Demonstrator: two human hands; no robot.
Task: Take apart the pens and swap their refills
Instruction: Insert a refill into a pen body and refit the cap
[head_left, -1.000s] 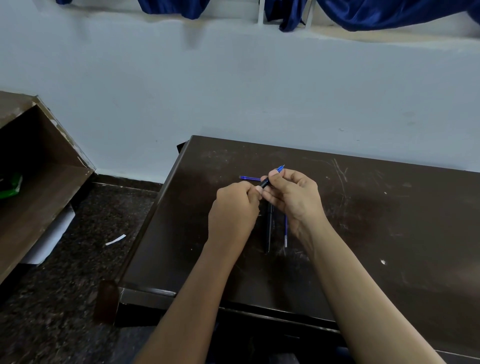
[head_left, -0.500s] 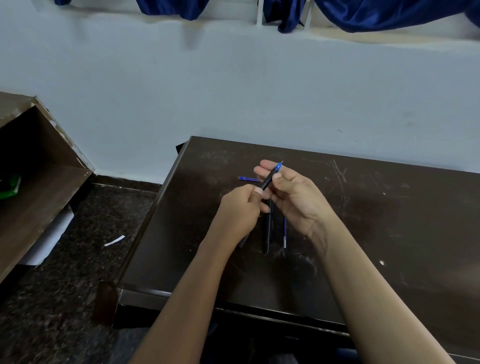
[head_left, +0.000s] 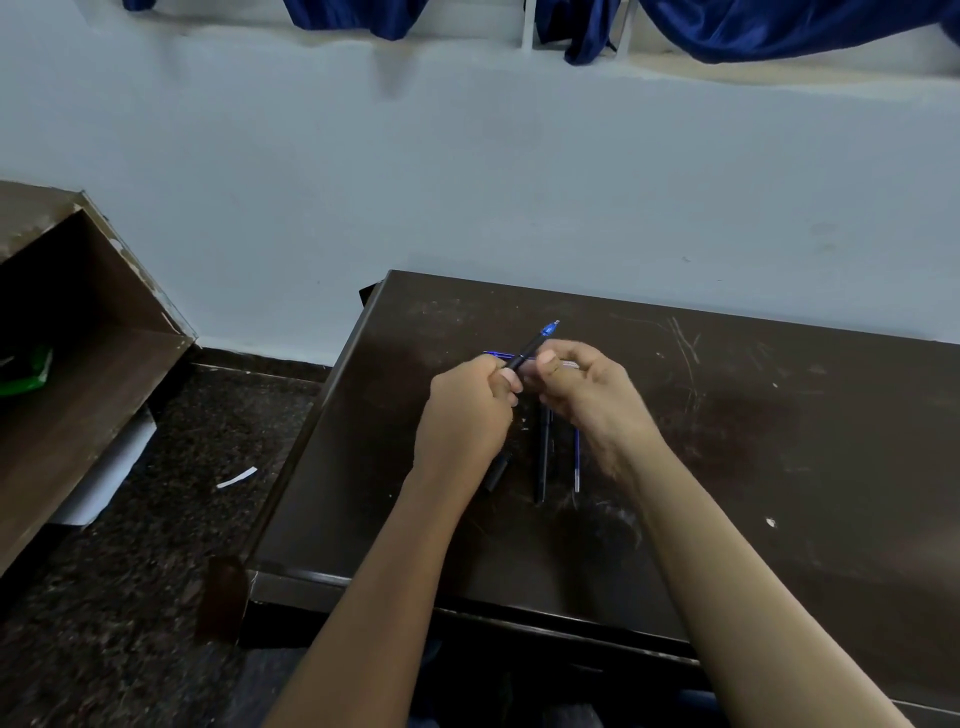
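Both hands meet above the dark wooden desk (head_left: 727, 467). My left hand (head_left: 467, 415) grips the lower part of a black pen (head_left: 530, 348) whose blue tip points up and away to the right. My right hand (head_left: 587, 389) pinches the same pen just below the tip. On the desk under the hands lie a black pen barrel (head_left: 541, 462) and a thin blue refill (head_left: 576, 462), both pointing toward me. A blue pen part (head_left: 496, 354) lies flat behind my left hand. A short black piece (head_left: 497, 470) sticks out below my left wrist.
The desk stands against a pale wall (head_left: 519, 182), its left edge near a dark speckled floor (head_left: 156, 545). A brown wooden shelf unit (head_left: 78, 364) stands at the left. A white paper scrap (head_left: 237, 478) lies on the floor. Blue curtains (head_left: 779, 26) hang above.
My right hand's fingers, spread half a second ago, have closed onto the pen near its tip. The pen stays tilted up to the right in my left hand.
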